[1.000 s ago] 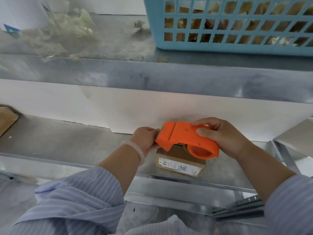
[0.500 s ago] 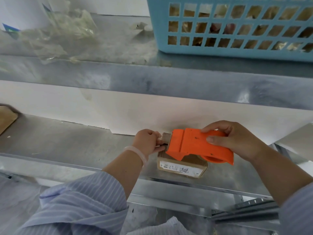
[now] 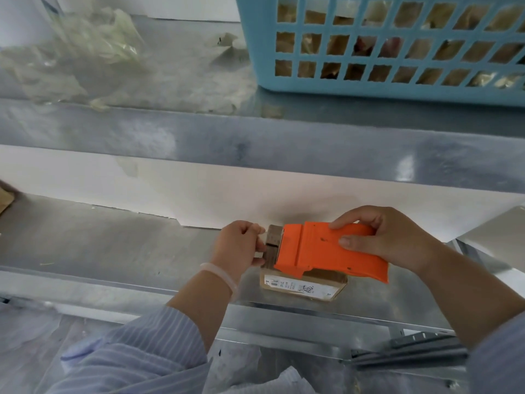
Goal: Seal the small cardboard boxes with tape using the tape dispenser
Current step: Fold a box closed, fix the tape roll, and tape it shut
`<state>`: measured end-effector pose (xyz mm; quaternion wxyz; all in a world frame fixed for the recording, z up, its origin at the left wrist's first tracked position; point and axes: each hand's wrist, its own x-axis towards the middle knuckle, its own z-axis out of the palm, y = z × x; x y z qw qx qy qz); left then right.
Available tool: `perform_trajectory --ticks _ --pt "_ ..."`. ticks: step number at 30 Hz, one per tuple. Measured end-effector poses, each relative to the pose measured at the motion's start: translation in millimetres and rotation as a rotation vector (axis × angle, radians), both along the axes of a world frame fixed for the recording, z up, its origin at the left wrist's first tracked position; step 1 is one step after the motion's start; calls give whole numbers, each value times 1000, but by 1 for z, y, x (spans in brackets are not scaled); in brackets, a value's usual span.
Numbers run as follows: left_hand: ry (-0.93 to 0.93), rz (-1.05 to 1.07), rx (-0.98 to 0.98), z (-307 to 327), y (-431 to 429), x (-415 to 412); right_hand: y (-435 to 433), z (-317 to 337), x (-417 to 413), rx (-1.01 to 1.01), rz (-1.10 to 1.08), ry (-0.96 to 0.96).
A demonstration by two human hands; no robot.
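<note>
A small brown cardboard box (image 3: 304, 285) with a white printed label on its near side sits on the metal shelf (image 3: 113, 245). My right hand (image 3: 389, 240) grips the orange tape dispenser (image 3: 326, 248) and holds it flat over the box top. The dispenser hides most of the top. My left hand (image 3: 241, 245) curls its fingers round the box's left end, where a strip of tape seems to hang; I cannot tell whether the fingers pinch it.
A light blue plastic basket (image 3: 397, 86) with brown items inside stands on the upper shelf, over the work spot. Crumpled clear plastic (image 3: 85, 52) lies to its left. A brown cardboard piece (image 3: 4, 199) shows at the far left edge. A metal bracket (image 3: 494, 231) rises at the right.
The dispenser has slid to the right across the box top and levelled out. My left hand stays at the box's left end, whose top now shows.
</note>
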<state>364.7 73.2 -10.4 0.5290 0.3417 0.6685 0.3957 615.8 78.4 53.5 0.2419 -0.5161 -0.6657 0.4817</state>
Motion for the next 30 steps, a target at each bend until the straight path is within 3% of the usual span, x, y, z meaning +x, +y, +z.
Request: perform_trajectory --ticks 15,19,26,28,30 --pt "176 -88 12 -36 -4 1 6 1 -8 10 41 -60" --pt "47 -96 -9 -37 1 1 6 1 -8 7 42 -57" --pt "-311 -72 -334 -47 -8 5 5 -3 -9 -18 7 -4" --pt "-312 -65 -335 -46 -6 4 5 -2 -9 -21 11 -11" --pt "-173 -54 -227 -44 -1 1 5 -1 -10 -17 18 -15"
